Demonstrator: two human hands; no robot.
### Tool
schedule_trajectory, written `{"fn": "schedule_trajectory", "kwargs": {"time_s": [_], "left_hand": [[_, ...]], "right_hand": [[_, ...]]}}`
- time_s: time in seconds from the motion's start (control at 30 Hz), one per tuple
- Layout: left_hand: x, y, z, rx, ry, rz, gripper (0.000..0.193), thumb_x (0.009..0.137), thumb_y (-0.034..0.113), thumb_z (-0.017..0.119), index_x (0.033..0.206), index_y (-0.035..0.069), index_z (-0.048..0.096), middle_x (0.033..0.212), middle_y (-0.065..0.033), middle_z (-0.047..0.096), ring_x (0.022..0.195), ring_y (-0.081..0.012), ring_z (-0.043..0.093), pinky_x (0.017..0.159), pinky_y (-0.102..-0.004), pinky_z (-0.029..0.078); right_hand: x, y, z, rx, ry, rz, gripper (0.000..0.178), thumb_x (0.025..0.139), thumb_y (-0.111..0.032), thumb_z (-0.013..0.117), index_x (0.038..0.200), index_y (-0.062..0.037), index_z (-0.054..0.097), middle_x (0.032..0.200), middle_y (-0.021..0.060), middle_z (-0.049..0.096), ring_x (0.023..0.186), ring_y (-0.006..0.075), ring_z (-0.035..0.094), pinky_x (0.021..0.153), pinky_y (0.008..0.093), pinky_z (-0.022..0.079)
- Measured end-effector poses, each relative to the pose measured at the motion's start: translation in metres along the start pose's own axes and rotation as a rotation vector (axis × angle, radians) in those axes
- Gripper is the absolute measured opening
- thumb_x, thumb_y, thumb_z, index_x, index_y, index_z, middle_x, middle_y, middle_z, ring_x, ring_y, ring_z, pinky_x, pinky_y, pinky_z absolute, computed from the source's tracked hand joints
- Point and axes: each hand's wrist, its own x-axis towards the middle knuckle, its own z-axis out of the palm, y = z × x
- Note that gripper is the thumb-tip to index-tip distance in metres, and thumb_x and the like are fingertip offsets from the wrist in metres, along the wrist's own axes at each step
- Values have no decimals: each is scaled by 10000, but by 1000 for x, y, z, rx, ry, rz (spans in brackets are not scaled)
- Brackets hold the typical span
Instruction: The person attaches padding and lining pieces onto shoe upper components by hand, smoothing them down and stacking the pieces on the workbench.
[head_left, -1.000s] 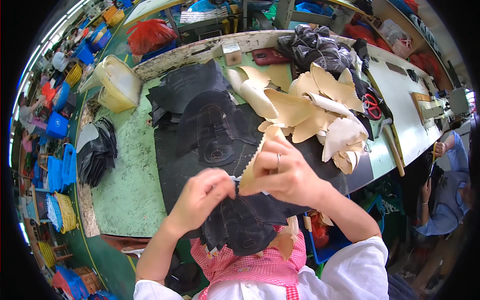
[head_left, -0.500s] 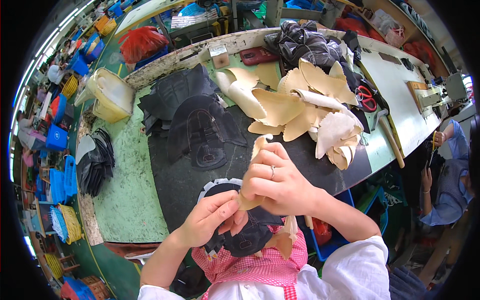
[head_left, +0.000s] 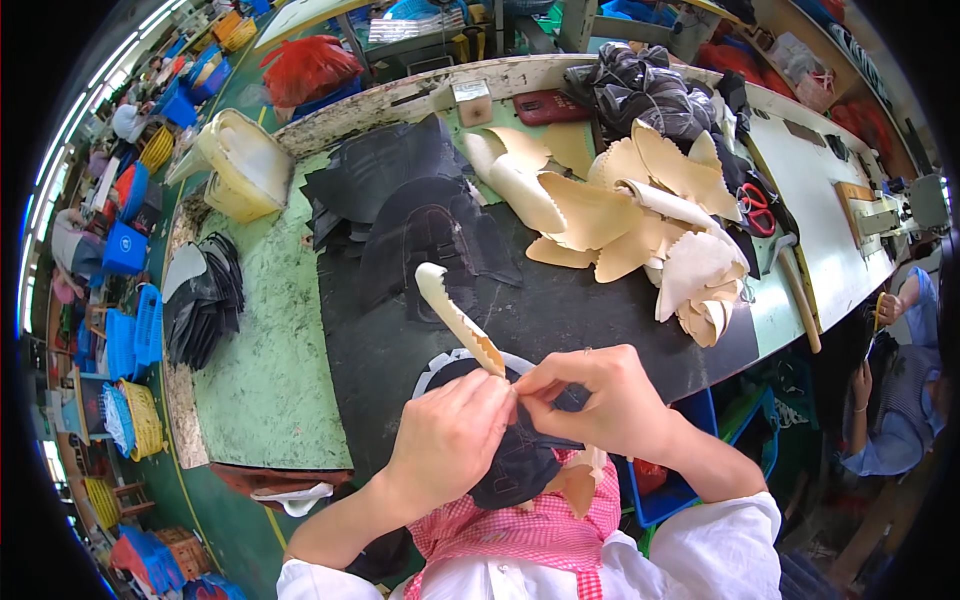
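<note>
Over my lap, my left hand [head_left: 450,430] is closed on the lower end of a curled tan piece with a toothed edge [head_left: 462,325]. The rest of this piece sticks up over the table. My right hand [head_left: 600,400] pinches thumb and finger together right beside the left fingertips; what lies in the pinch is hidden. Beneath both hands, a black stitched shoe-upper piece [head_left: 515,470] with a pale rim rests against my pink checked apron [head_left: 500,535]. Another tan piece [head_left: 578,488] lies on the apron below my right hand.
Black cut pieces [head_left: 420,225] and a heap of tan pieces [head_left: 600,215] lie across the table. Red-handled scissors [head_left: 757,210] and a hammer [head_left: 797,290] are at right. A yellowish tub [head_left: 245,170] and black stack [head_left: 203,305] stand left. A co-worker [head_left: 895,390] sits at far right.
My right hand has shifted right and down from the tan piece's upper part. The piece now stands up out of my left hand, which has turned its back upward. The view has shifted slightly.
</note>
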Motion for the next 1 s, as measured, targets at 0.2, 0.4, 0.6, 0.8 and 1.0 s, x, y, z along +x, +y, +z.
{"fn": "schedule_trajectory", "kwargs": {"time_s": [0.2,0.4,0.6,0.8,1.0], "left_hand": [[3,-9,3,-427,14,-153,373,816,220,755,592,39,518,603,-44,458,505,-154,435,499,-293,352],[-2,-21,2,-834,-256,-146,367,875,188,705,623,8,508,640,-24,489,582,-104,430,542,-271,352],[-6,-25,-1,-928,-233,-175,204,878,90,628,765,23,472,794,-29,502,766,-101,500,715,-268,413],[-4,-13,-6,-1421,-138,-305,229,822,-108,482,1015,15,468,1182,-110,485,1021,-154,581,930,-286,452],[-2,-9,-4,-756,-102,-63,254,762,-158,467,859,14,627,1219,-157,481,918,-190,641,711,-289,509]], "right_hand": [[-4,0,-3,207,-58,194,166,754,-47,750,902,18,714,821,75,727,780,124,702,740,256,545],[-7,0,-4,354,-235,190,90,792,-43,718,870,-4,696,784,26,695,713,69,627,676,237,507],[-17,23,2,1077,-84,318,40,834,-24,564,873,-22,553,973,109,606,924,173,608,823,292,476],[-16,32,4,1654,142,503,213,861,-237,350,880,-66,476,873,79,536,945,230,534,906,374,406],[-21,41,3,1485,193,449,184,940,-232,403,893,-74,485,891,58,551,975,238,544,941,390,406]]}}
